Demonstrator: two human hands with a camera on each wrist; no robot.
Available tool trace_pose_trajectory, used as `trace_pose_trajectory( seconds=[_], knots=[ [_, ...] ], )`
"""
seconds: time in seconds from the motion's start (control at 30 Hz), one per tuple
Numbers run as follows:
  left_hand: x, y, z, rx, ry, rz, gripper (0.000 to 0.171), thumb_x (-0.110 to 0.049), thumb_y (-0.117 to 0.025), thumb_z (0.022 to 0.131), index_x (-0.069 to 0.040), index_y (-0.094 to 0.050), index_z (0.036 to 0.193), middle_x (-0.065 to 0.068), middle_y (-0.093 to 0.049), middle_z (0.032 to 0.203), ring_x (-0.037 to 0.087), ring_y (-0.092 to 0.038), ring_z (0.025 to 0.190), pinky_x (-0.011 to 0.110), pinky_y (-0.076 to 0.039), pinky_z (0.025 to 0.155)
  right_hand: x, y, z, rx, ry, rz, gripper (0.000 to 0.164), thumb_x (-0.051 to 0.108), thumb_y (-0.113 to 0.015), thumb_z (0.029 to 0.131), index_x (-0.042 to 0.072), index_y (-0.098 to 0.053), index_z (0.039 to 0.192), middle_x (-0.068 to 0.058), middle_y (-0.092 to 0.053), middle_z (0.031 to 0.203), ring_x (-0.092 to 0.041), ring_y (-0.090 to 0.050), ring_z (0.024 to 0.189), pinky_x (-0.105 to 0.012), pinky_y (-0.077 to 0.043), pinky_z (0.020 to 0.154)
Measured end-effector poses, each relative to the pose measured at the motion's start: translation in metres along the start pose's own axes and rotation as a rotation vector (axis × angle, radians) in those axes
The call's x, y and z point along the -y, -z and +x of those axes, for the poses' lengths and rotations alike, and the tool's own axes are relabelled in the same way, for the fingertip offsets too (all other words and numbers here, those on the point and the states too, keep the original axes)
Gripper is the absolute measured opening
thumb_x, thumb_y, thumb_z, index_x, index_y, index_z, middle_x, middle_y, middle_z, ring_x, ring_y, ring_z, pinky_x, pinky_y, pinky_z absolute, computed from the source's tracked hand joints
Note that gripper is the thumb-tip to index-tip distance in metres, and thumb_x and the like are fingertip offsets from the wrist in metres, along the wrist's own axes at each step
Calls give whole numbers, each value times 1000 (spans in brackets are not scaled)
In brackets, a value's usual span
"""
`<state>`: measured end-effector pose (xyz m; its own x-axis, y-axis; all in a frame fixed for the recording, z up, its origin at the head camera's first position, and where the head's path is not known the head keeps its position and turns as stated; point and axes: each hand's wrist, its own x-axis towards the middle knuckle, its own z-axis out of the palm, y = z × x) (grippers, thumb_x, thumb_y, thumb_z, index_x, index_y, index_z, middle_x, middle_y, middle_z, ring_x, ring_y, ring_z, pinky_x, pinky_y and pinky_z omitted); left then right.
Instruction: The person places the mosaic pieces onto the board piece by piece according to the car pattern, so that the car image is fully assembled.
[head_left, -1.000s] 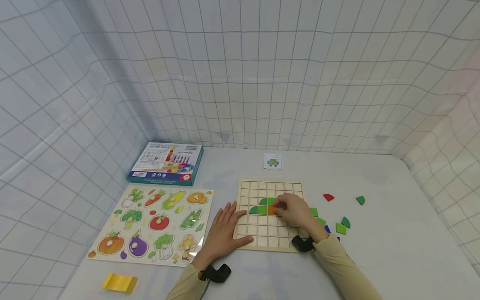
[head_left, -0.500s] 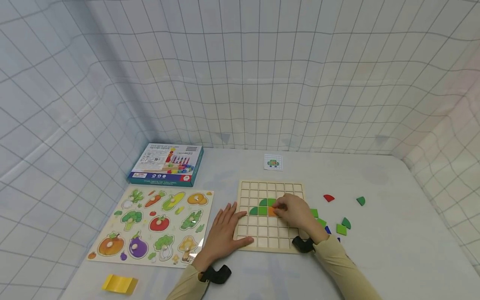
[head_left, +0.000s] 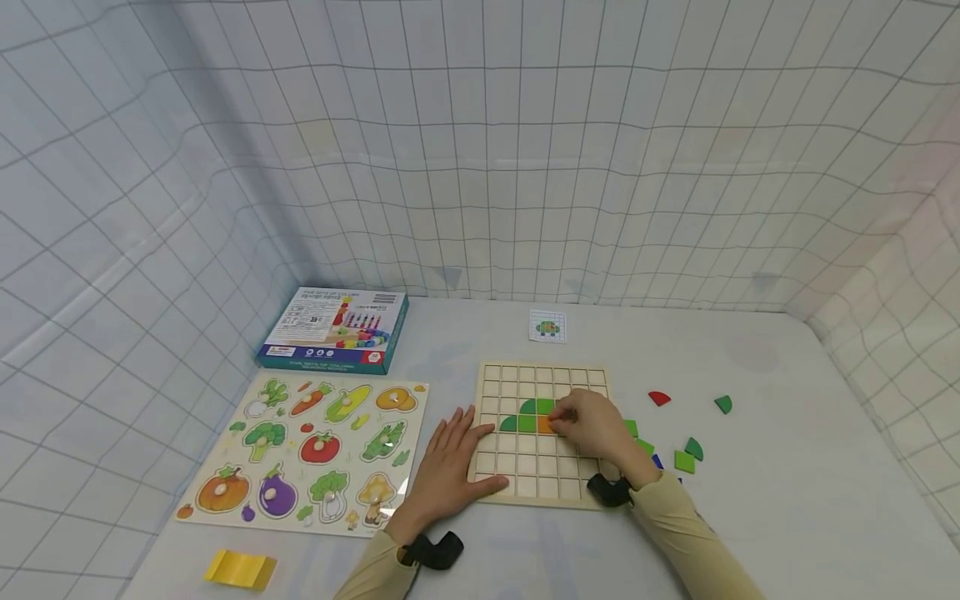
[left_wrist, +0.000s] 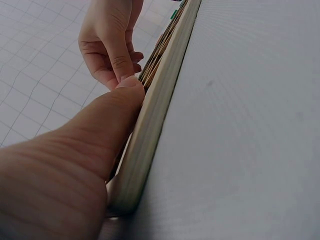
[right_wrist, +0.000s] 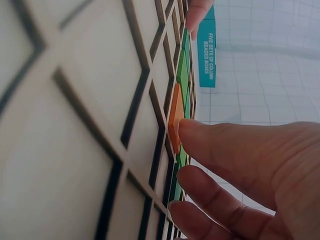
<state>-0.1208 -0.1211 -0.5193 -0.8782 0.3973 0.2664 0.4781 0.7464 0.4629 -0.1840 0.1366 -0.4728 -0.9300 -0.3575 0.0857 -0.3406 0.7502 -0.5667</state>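
My right hand (head_left: 591, 422) pinches the orange tile (head_left: 543, 425) on the board (head_left: 527, 486), beside a green tile (head_left: 527, 424); my left hand (head_left: 447, 471), fingers spread, rests at its edge. I'd judge the orange tile light and stiff, best held by its sides

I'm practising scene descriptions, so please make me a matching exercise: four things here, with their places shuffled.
1. left hand
2. right hand
3. picture card
4. teal-edged box

A. just beyond the vegetable puzzle
B. touching the orange tile
C. beyond the grid board
D. at the grid board's left edge

Pairs: 1-D, 2-B, 3-C, 4-A
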Motion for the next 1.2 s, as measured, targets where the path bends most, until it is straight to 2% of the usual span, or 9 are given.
trace_pose_trajectory(
  seconds=[0.17,0.43,0.7,0.97,1.07,1.2],
  knots=[
    [0,-1,0,10,6,-6,75,-61,-61,82,-13,-46,138,17,-24,152,32,-15,141,46,-9,113,-7,8,-5,1,7,10,5,20,-75,82,15,-73,80,11,-58,76,-9,-47,64,-27,-41,56],
    [-1,0,0,13,24,-6,75,-61,-62,81,-14,-46,138,16,-25,153,31,-14,142,45,-8,113,-34,38,-18,-58,25,31,6,17,-72,85,12,-73,89,7,-61,81,-11,-53,70,-28,-44,57],
    [0,0,0,14,24,3,74,-61,-61,82,-15,-46,138,16,-25,153,31,-14,142,45,-8,113,-68,71,-28,-126,-73,-5,15,18,-69,88,6,-73,95,-7,-66,93,-22,-58,79,-36,-48,64],
    [-1,0,-1,16,22,0,75,-62,-60,82,-15,-45,138,16,-24,153,31,-14,142,46,-8,113,-89,91,-33,-82,-155,-61,28,10,-68,87,-4,-66,111,-28,-58,114,-44,-56,99,-53,-49,75],
    [-1,0,-1,14,23,1,75,-63,-60,82,-15,-45,138,16,-24,153,31,-14,141,46,-9,113,-94,91,-33,-53,-179,-70,33,9,-68,86,-7,-63,114,-29,-57,113,-44,-54,99,-54,-49,76],
    [-1,0,-1,5,14,2,75,-62,-61,81,-14,-46,137,17,-26,152,33,-16,141,47,-10,113,-100,87,-32,-34,-191,-83,33,9,-69,84,-8,-64,112,-26,-59,102,-37,-56,89,-49,-49,72]
  ],
)
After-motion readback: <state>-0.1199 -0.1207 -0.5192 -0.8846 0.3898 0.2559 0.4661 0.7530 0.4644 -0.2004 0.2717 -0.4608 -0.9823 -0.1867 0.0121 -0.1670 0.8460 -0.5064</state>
